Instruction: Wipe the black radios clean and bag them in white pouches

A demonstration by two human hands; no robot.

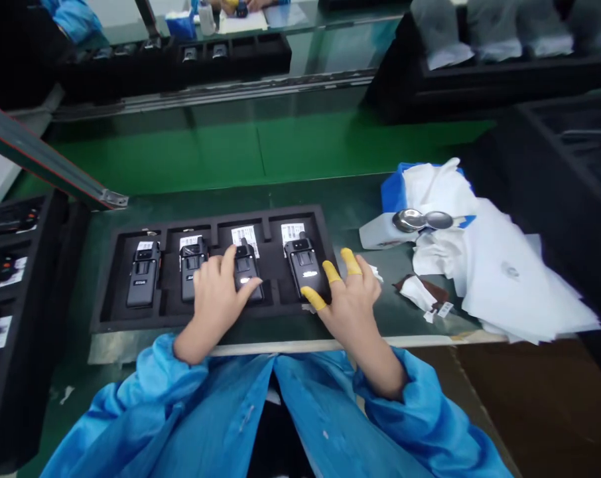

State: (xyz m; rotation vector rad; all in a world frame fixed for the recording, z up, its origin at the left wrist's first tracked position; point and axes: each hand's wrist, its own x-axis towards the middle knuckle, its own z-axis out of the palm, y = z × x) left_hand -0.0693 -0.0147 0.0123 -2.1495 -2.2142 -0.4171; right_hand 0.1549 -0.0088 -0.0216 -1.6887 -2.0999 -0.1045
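A black foam tray (104, 292) holds several black two-way radios in separate compartments, with white barcode labels showing behind them. My left hand (215, 292) lies over the third radio (245, 265) from the left, thumb and index finger apart across it. My right hand (350, 299) has yellow finger cots on its thumb and two fingers. Its fingers are spread at the right and lower edge of the rightmost radio (305, 262); the thumb touches or hovers at that lower edge. Left of my hands sit another radio (193, 262) and the leftmost radio (144, 275).
On the right are a blue box (394, 191) of white tissues, a white bottle (377, 232) lying down, and a stack of white sheets (519, 285). Black trays (26, 372) stand at the left. Across the bench, another person's hands (245, 6) are visible.
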